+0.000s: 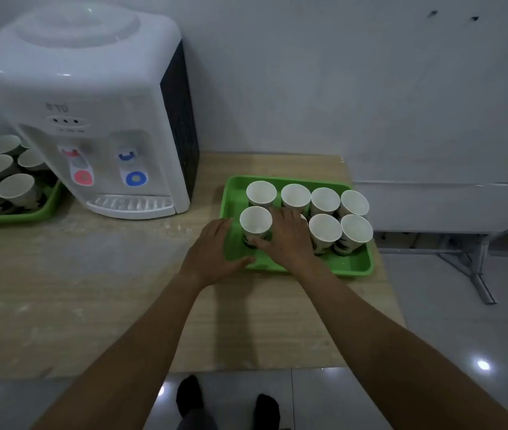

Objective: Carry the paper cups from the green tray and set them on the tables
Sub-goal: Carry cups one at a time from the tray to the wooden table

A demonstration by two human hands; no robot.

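Two hands meet at one paper cup (255, 223) — your right hand (288, 235) wraps it, your left hand (212, 254) lies flat and spread on the green tray (352, 265) rim beside it.

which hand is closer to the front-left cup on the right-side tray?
Right. The right hand touches the front-left cup, its thumb across the cup's lower wall. The left hand sits just left of the cup, at the green tray edge, apparently not touching it.
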